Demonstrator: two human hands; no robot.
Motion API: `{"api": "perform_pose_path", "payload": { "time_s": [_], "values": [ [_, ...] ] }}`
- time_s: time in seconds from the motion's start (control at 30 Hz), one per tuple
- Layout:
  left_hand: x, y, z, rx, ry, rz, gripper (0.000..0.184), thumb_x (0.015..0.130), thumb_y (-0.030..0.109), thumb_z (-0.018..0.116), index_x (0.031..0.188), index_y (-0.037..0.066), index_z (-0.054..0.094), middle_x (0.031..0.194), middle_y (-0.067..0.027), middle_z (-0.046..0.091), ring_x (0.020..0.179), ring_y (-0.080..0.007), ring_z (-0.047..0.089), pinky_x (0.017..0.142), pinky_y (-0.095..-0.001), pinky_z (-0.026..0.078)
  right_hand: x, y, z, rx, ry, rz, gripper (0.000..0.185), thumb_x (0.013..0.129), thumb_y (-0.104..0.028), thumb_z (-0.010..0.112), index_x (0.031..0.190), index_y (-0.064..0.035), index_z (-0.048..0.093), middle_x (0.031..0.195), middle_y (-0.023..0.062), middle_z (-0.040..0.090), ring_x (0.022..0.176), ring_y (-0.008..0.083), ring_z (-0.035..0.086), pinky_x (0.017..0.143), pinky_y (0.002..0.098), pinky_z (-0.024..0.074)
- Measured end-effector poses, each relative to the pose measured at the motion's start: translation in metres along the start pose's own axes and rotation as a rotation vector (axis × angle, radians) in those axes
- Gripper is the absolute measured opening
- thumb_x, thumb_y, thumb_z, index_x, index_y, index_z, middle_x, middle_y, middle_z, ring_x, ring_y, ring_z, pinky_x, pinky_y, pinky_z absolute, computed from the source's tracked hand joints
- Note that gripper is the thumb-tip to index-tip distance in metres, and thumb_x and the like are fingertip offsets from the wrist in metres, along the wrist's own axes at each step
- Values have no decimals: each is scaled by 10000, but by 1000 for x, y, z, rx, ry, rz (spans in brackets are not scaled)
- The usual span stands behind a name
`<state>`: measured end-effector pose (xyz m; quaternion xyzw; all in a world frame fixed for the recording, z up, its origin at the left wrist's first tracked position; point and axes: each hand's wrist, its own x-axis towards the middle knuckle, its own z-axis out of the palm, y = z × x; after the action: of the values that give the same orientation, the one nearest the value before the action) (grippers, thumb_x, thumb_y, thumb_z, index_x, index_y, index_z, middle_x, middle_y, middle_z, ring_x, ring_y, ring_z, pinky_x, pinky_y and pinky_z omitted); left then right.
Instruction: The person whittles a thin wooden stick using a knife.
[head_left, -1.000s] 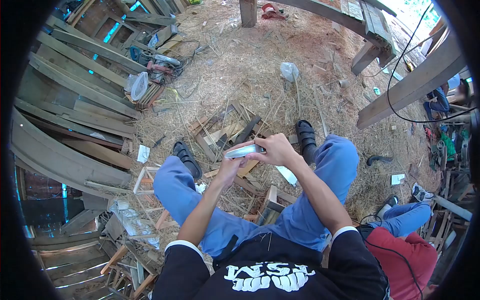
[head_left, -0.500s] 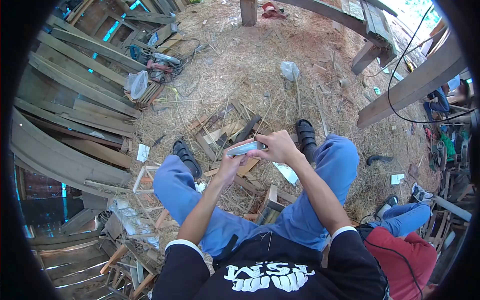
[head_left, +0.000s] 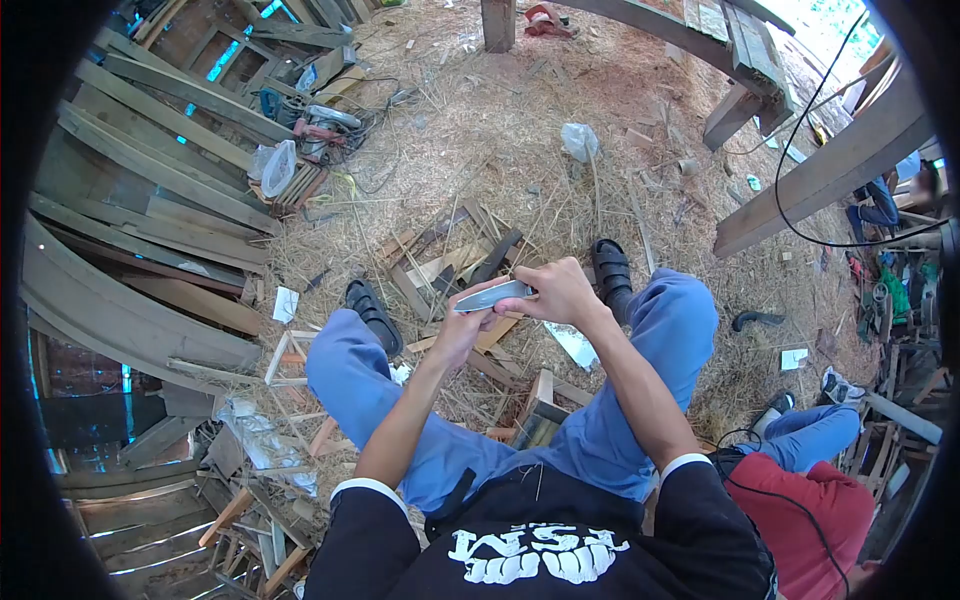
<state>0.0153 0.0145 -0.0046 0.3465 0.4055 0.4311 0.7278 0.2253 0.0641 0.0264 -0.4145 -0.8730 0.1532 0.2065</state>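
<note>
A flat silvery piece with a pointed left end (head_left: 490, 297) is held between my two hands, above the floor between my knees. My left hand (head_left: 462, 328) grips it from below and at its left end, fingers closed. From the other side my right hand (head_left: 560, 292) pinches the right end with its thumb and fingers. Its exact kind cannot be made out. Scrap wood strips (head_left: 440, 265) lie on the ground just beyond my hands. A small wooden box-like piece (head_left: 541, 410) stands between my thighs.
Long boards (head_left: 170, 215) lean along the left. A circular saw (head_left: 325, 125) and a plastic bag (head_left: 278, 170) are at the upper left. A timber beam (head_left: 810, 170) and a black cable (head_left: 785, 205) are at right. A person in a red shirt (head_left: 800, 515) sits close by.
My right hand has shifted slightly on the silvery piece, and a little more of its right end shows. My left hand stays about where it was.
</note>
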Motion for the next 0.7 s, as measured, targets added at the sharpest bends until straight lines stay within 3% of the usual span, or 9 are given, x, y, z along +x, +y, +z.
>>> {"api": "perform_pose_path", "payload": {
  "time_s": [0.27,0.37,0.43,0.47,0.6,0.7],
  "values": [
    [-3,0,0,38,-4,9,374,996,57,590,1368,35,606,840,13,620,646,-33,427,555,-204,317,-1,4,-2,16,64,22,532,855,-614,695,771,-92,634,567,125,610,517,328,622,499,385,460],
    [-15,-6,-5,62,-47,-2,336,1006,93,598,1337,49,633,845,5,631,644,-36,422,557,-202,319,3,30,-24,108,320,313,565,862,-637,679,737,-87,635,542,111,592,494,290,625,496,375,471],
    [-29,-7,3,63,-39,-66,321,1007,111,606,1322,59,644,849,8,634,643,-36,412,563,-204,306,3,45,-46,54,366,419,549,885,-610,672,751,-78,637,551,111,584,502,259,626,511,369,469],
    [-27,-13,-1,103,-48,-27,305,1015,109,591,1311,57,646,838,-8,628,629,-38,424,540,-199,329,1,47,-50,96,412,418,558,898,-606,659,770,-63,639,554,113,580,497,248,614,518,383,466],
    [-11,-15,-9,-41,13,-11,237,998,77,586,1232,62,621,853,-44,634,638,-40,418,546,-211,327,-10,30,-45,108,214,400,572,882,-610,670,793,-46,640,601,142,623,544,315,649,541,416,482],
    [-6,-9,-3,-92,0,49,210,1006,78,567,1211,74,611,870,-43,634,623,-36,412,513,-206,307,-11,15,-23,118,214,222,562,879,-612,668,795,-57,638,617,155,635,586,351,666,554,435,496]
  ]
}}
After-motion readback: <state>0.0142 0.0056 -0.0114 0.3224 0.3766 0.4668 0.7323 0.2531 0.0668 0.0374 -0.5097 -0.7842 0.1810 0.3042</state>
